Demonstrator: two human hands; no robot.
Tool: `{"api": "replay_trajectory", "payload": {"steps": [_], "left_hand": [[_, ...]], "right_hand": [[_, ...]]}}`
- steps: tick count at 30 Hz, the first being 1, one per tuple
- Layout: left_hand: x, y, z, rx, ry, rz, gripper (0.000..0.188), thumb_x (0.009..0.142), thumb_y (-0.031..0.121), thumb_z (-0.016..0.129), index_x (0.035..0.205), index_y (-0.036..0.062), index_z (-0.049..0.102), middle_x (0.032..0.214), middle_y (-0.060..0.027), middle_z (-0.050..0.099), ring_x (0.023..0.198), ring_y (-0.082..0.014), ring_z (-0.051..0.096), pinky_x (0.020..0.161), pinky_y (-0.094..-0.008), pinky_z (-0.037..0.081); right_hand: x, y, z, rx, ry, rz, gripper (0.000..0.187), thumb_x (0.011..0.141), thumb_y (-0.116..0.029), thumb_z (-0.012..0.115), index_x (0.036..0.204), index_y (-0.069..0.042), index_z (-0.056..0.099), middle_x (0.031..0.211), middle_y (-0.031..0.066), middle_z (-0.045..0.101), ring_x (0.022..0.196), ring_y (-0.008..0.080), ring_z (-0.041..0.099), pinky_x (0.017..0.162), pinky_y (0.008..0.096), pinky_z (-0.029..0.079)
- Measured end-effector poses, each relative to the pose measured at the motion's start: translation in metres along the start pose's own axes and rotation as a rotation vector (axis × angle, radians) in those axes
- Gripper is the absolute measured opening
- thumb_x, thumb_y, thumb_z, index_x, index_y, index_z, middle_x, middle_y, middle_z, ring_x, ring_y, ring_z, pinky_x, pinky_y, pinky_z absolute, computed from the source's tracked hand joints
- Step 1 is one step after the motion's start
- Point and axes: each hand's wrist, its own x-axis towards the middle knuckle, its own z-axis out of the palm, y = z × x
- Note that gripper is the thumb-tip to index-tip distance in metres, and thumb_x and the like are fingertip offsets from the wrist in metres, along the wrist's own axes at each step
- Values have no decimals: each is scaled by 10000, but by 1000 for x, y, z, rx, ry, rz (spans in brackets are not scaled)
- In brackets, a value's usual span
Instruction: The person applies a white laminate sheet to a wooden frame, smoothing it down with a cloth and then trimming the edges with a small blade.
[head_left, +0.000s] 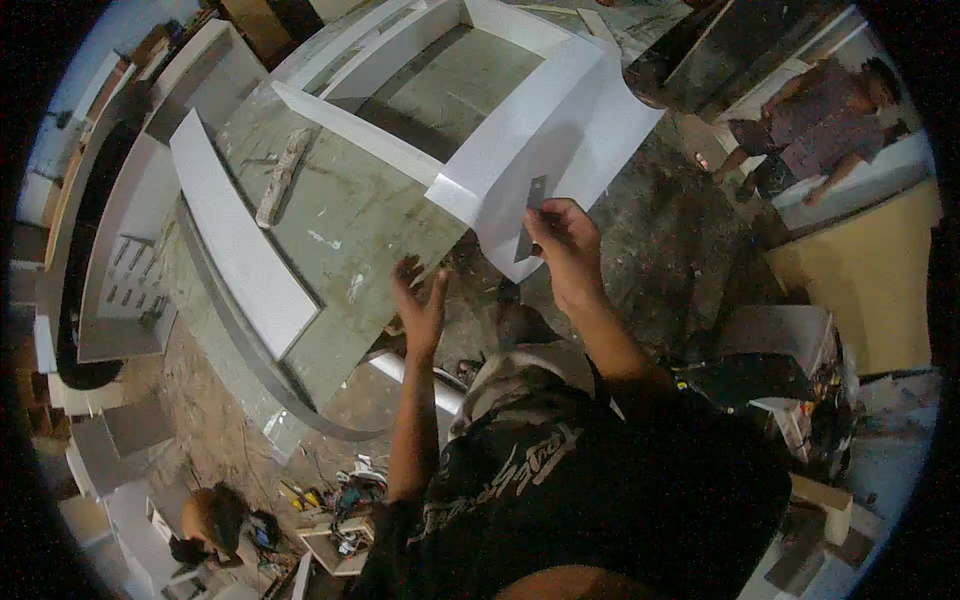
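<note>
My right hand (568, 245) pinches a flat grey strip (537, 192) with a hole near its upper end; I cannot tell whether it is a scraper blade. The strip is held against or just in front of a white flexible sheet (605, 125), which curves down from the side of a white rectangular frame (365, 135). That frame lies on a greenish worktable (350, 235). My left hand (420, 305) is open beside the table's near edge, fingers spread, with nothing in it.
On the table lie a long white board (240, 225), a rough whitish stick (285, 175) and a curved grey edging strip (245, 330). A curved cabinet piece (120, 260) stands at the left. Tools (350, 490) are on the floor. One person (820, 130) is at the far right, another (215, 520) at lower left.
</note>
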Motion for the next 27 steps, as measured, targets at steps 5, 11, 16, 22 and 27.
{"api": "replay_trajectory", "payload": {"steps": [5, 11, 16, 22, 27], "left_hand": [[66, 5, 61, -394, 79, -268, 714, 849, 249, 769, 1368, -29, 367, 1327, -188, 516, 1200, -253, 517, 993, -374, 438], [110, 22, 107, -301, 241, -376, 657, 814, 211, 804, 1265, -73, 419, 1167, -195, 620, 1015, -233, 627, 865, -329, 508], [108, 3, 114, -476, 258, -340, 504, 798, 147, 813, 1144, -45, 501, 1044, -157, 671, 896, -199, 662, 771, -316, 542], [102, 19, 114, -497, 354, -404, 534, 786, 109, 817, 1181, -49, 493, 1039, -153, 673, 906, -194, 665, 794, -316, 553], [106, 9, 114, -600, 354, -402, 573, 783, 89, 814, 1226, -38, 474, 1053, -153, 670, 917, -197, 667, 793, -311, 555]], "right_hand": [[23, -6, -16, 23, -42, -38, 226, 864, -145, 742, 991, -22, 602, 870, 11, 634, 777, 84, 581, 683, 234, 472], [83, 5, -45, -250, -247, -156, 223, 873, -127, 723, 1022, 13, 633, 870, 23, 656, 784, 80, 589, 688, 237, 477], [144, 10, -46, -428, -479, -106, 182, 874, -120, 710, 973, 27, 673, 821, 44, 665, 748, 96, 593, 679, 261, 481], [192, 16, 3, -815, -717, -413, 148, 858, -111, 699, 966, -9, 704, 838, 129, 681, 711, 209, 643, 674, 303, 498], [208, 36, 52, -909, -763, -469, 172, 842, -111, 705, 992, -27, 698, 860, 156, 690, 754, 294, 680, 692, 377, 520]]}}
